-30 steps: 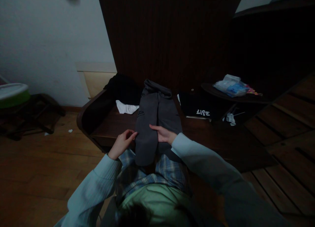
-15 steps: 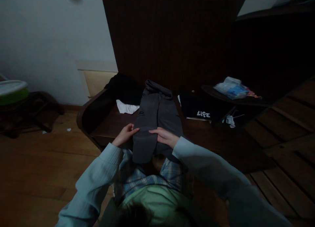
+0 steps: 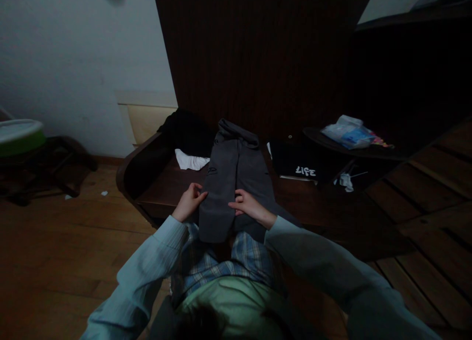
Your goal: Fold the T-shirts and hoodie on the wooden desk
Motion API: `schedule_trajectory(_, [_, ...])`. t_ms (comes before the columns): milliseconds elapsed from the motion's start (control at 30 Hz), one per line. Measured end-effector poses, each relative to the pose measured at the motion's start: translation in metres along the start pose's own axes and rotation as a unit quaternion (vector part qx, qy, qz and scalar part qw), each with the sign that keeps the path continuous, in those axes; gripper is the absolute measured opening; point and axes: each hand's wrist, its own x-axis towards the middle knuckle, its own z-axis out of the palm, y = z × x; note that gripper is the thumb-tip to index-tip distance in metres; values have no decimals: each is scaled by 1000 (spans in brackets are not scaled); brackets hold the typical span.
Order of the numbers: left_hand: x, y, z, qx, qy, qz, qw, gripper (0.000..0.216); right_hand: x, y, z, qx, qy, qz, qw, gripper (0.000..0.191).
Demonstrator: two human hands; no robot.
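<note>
Grey trousers (image 3: 223,182) lie lengthwise over the dark wooden bench, the bunched waist end far from me and the legs toward my lap. My left hand (image 3: 190,200) pinches the outer edge of the left trouser leg between thumb and fingers. On that same leg's inner edge, my right hand (image 3: 250,206) is closed with thumb and fingers on the cloth. The left leg lies flat between both hands, its hem hanging over my knees. Beneath my right wrist the other leg spreads to the right, partly hidden.
A white cloth (image 3: 191,160) and a dark cloth heap (image 3: 184,128) lie left on the bench (image 3: 158,190). Right of the trousers is a folded black garment (image 3: 298,160) with white lettering. Farther right, a plastic packet (image 3: 348,131) sits on a round dark surface.
My right hand has shifted slightly right and its fingers have curled more at the leg's inner edge. The right trouser leg spreads farther right. My left hand stays nearly in place.
</note>
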Motion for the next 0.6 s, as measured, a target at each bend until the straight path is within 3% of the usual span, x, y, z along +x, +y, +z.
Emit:
schedule_trajectory(133, [-5, 6, -2, 142, 44, 108, 983, 28, -12, -13, -16, -149, 12, -96, 984, 39])
schedule_trajectory(200, [-8, 10, -3, 160, 15, 195, 968, 29, -20, -23, -34, -228, 41, -151, 961, 35])
schedule_trajectory(267, [-11, 14, -2, 165, -58, 260, 950, 31, -27, -32, -56, -304, 83, -176, 933, 33])
schedule_trajectory(333, [-13, 18, 2, 174, -135, 291, 931, 35, -33, -35, -78, -376, 106, -159, 907, 34])
schedule_trajectory(433, [-14, 23, 10, 201, -202, 280, 917, 38, -45, -31, -99, -451, 86, -91, 884, 35])
schedule_trajectory(600, [-11, 34, 24, 163, -166, 264, 936, 32, -67, -19, -107, -515, -4, -35, 856, 35])
